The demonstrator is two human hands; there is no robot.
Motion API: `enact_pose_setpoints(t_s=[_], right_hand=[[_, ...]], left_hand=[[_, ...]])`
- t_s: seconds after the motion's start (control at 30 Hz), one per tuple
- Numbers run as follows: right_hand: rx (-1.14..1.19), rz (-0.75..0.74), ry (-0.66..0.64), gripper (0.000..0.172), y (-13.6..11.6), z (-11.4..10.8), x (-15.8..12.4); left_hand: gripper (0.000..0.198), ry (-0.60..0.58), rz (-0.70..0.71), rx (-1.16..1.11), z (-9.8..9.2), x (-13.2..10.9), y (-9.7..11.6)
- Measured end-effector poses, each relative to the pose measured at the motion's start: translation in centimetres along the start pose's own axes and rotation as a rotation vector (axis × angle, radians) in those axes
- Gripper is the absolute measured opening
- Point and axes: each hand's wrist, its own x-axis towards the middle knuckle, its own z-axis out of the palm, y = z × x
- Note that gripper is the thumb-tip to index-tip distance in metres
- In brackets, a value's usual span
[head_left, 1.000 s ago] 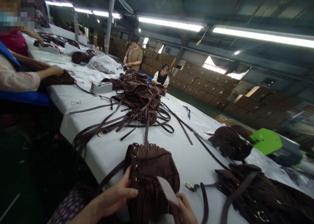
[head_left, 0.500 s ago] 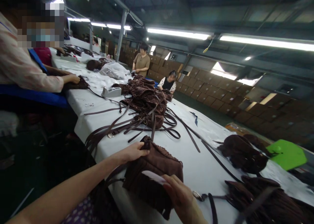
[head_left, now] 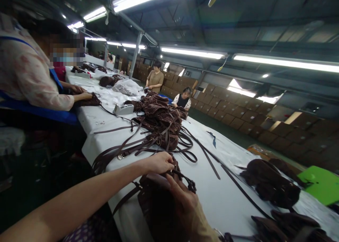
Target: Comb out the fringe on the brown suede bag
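A brown suede bag (head_left: 156, 206) stands on the white table (head_left: 212, 196) right in front of me. My left hand (head_left: 159, 163) is closed on the bag's top edge by its drawstring. My right hand (head_left: 182, 203) lies across the bag's front, fingers curled near a pale card (head_left: 158, 179) that is mostly hidden under it. The dark drawstring knot (head_left: 191, 185) sticks out to the right of my hands.
A heap of brown bags (head_left: 159, 120) with long straps (head_left: 127, 146) lies further up the table. More bags (head_left: 272, 183) sit at the right, beside a green sheet (head_left: 321, 183). A tape dispenser (head_left: 123, 109) and a seated person (head_left: 31, 83) are at left; two people stand far back.
My left hand has moved from the bag's front up to its top edge. The right hand with the pale card has slid up against the bag. The camera has tilted upward.
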Motion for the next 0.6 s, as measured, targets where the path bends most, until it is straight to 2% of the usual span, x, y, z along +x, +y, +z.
enact_pose_setpoints(t_s=[0.2,0.37,0.5,0.57,0.6], right_hand=[[0.066,0.054,0.018,0.06,0.6,2.2,-1.1],[0.156,0.092,0.071,0.049,0.1,0.4,0.2],[0.194,0.135,0.259,0.044,-0.5,-1.5,0.7],[0.197,0.164,0.302,0.044,-0.4,-1.3,0.5],[0.199,0.182,0.283,0.044,-0.2,-0.8,0.2]], left_hand=[[0.027,0.006,-0.06,-0.121,0.7,0.5,-2.1],[0.033,0.007,-0.062,-0.179,-0.5,1.7,-3.2],[0.034,0.02,-0.063,-0.2,-0.7,2.1,-4.2],[0.032,0.067,-0.068,-0.187,-0.6,1.7,-5.2],[0.03,0.1,-0.078,-0.173,-0.6,1.3,-5.9]])
